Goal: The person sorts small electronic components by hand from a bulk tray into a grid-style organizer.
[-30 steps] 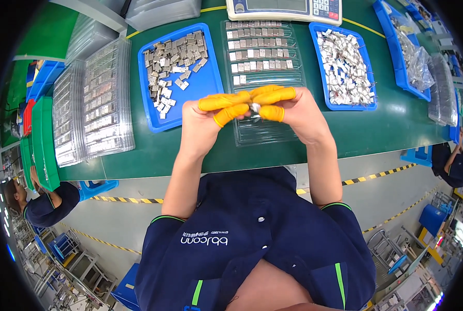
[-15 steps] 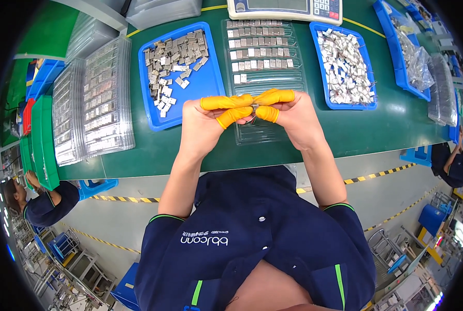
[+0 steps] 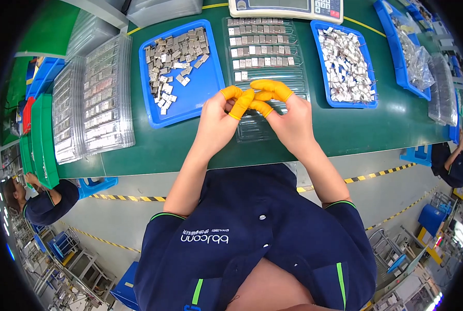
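My left hand [image 3: 216, 122] and my right hand [image 3: 291, 122] meet above the near end of a clear plastic tray [image 3: 255, 132] that holds rows of small metal parts. Orange finger cots cover the fingertips of both hands. The fingertips are pinched together and overlap, so the small metal part between them is hidden. A blue tray [image 3: 200, 98] of loose grey metal parts lies just left of my left hand. Just right of my right hand lies another blue tray [image 3: 345, 105] of shiny metal parts.
A weighing scale [image 3: 286, 8] stands at the back of the green bench mat [image 3: 164, 150]. Stacks of clear part trays [image 3: 94, 98] fill the left side, and a third blue tray [image 3: 407, 52] sits far right. Other people work at lower left [image 3: 45, 199] and at right [image 3: 451, 160].
Both hands have drawn slightly toward me over the clear tray. The fingertips have closed tighter together, and the small metal part seen between them earlier is now covered.
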Available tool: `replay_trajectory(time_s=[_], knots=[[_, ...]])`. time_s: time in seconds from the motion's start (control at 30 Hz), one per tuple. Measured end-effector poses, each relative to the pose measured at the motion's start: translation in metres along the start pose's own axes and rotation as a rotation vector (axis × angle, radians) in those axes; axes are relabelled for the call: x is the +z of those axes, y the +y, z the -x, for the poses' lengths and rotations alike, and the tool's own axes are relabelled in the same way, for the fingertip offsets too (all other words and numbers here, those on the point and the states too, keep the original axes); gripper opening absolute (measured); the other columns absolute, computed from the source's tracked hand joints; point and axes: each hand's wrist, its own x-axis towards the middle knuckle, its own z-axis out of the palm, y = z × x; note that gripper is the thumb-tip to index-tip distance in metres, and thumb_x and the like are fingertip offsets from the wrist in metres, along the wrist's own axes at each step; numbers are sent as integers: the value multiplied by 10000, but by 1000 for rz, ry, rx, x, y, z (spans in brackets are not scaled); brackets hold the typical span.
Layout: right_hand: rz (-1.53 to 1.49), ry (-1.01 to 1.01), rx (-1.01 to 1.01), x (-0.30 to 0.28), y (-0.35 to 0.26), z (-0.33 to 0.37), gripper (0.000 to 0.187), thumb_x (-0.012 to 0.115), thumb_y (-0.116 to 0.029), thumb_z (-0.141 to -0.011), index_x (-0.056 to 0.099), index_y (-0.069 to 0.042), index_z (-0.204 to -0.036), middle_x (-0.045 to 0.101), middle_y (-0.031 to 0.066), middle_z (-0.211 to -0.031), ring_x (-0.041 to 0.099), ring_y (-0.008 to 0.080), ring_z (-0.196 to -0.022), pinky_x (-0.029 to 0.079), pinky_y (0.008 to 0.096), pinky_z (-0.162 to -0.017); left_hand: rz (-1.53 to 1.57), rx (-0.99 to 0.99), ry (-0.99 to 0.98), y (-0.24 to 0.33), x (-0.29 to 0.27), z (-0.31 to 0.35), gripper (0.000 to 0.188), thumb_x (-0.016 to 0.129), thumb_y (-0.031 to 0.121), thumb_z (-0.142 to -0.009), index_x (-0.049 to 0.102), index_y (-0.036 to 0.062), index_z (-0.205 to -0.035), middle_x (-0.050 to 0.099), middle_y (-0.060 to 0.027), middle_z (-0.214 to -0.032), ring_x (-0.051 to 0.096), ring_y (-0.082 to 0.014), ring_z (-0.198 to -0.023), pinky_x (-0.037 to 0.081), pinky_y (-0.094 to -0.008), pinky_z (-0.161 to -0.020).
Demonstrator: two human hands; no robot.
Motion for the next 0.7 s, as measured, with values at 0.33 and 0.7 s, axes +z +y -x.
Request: replay_trajectory(time_s=[0.33,0.7], knots=[[124,84,-165,-10,11,-9,297,600,38,-725,601,-42,-1010,636,133,-924,624,287,-812,508,322,-706,223,59,58,5,-1,4,104,545,61,-873,552,-27,-928,571,-27,-844,557,-97,-813,444,-225,-746],[241,80,-304,3,6,-11,186,688,-68,-666,641,-85,-845,591,36,-1035,532,230,-1001,277,479,-1020,323,26,95,2,6,6,141,525,103,-892,568,-21,-942,575,-21,-809,525,-79,-730,416,-200,-671]])
